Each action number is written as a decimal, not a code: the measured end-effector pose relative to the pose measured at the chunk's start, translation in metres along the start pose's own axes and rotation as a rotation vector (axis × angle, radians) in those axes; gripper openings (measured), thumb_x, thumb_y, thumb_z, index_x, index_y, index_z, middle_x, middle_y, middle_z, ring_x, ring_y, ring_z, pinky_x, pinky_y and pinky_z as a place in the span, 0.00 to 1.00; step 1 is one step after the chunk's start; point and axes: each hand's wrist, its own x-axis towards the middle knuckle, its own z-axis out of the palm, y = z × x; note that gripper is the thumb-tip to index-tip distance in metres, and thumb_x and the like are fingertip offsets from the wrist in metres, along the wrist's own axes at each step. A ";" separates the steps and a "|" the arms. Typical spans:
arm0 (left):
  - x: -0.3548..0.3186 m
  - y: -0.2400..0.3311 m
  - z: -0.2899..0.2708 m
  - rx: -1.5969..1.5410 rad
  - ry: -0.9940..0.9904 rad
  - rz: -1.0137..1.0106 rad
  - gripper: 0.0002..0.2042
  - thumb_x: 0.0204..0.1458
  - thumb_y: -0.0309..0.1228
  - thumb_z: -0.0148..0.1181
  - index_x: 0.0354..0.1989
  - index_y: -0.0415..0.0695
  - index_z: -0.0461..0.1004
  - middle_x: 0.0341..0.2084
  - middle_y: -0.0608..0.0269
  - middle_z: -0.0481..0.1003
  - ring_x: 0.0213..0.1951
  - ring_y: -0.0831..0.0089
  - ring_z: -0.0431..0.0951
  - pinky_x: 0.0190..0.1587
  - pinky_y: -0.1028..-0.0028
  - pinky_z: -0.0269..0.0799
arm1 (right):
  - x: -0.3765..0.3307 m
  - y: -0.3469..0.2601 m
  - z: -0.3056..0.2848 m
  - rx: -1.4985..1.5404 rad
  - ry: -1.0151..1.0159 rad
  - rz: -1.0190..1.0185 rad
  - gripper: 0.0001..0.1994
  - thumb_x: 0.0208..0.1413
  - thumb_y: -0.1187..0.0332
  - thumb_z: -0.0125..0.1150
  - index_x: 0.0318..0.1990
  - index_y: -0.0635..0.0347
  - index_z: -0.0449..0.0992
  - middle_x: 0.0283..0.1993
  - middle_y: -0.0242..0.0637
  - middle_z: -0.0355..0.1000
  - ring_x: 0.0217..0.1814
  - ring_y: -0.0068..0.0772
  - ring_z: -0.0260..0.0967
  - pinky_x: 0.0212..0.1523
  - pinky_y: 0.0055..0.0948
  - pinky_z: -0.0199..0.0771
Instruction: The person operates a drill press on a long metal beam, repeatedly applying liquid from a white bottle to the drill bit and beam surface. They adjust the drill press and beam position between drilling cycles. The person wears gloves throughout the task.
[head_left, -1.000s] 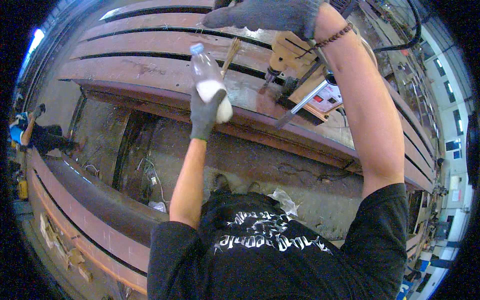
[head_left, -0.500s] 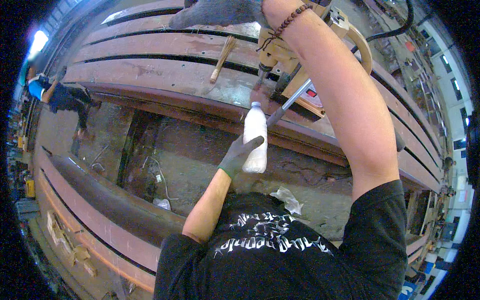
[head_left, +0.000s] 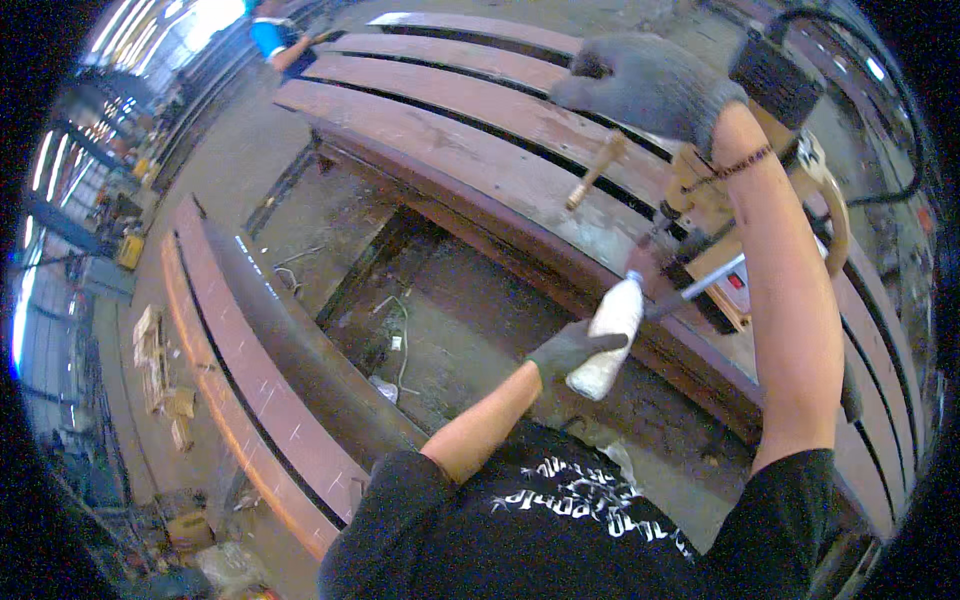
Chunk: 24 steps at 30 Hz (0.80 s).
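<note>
Gripping a white plastic squeeze bottle point(head_left: 608, 335) filled with pale liquid, the dark-gloved left hand point(head_left: 568, 348) closes around its lower half and tilts its nozzle toward the tan magnetic drill machine point(head_left: 722, 215) standing on the rusty brown steel beam point(head_left: 480, 165). The grey-gloved right hand point(head_left: 645, 85) rests curled on top of the machine; what it grasps cannot be told. A wooden-handled lever point(head_left: 594, 172) projects from the machine's side. Another person in a blue shirt point(head_left: 270, 35) works far off.
</note>
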 end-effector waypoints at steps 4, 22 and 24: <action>-0.022 0.019 -0.003 0.055 -0.028 0.046 0.42 0.51 0.59 0.69 0.64 0.35 0.71 0.51 0.52 0.80 0.49 0.66 0.80 0.53 0.66 0.75 | 0.000 0.001 0.003 0.021 0.060 -0.055 0.29 0.60 0.41 0.59 0.47 0.62 0.82 0.43 0.48 0.81 0.46 0.46 0.80 0.50 0.41 0.78; -0.022 0.004 0.008 -0.545 -0.201 -0.095 0.33 0.57 0.35 0.69 0.69 0.39 0.63 0.52 0.58 0.77 0.46 0.68 0.81 0.48 0.66 0.80 | 0.006 0.000 0.009 -0.043 0.089 -0.047 0.33 0.56 0.35 0.58 0.44 0.60 0.84 0.43 0.52 0.82 0.46 0.54 0.80 0.50 0.46 0.77; -0.026 0.018 0.014 -0.531 -0.177 -0.135 0.31 0.57 0.34 0.69 0.68 0.40 0.65 0.51 0.58 0.78 0.45 0.68 0.81 0.47 0.67 0.80 | 0.012 0.008 0.009 -0.100 0.069 -0.041 0.34 0.56 0.34 0.56 0.46 0.60 0.84 0.45 0.52 0.81 0.49 0.55 0.79 0.53 0.47 0.77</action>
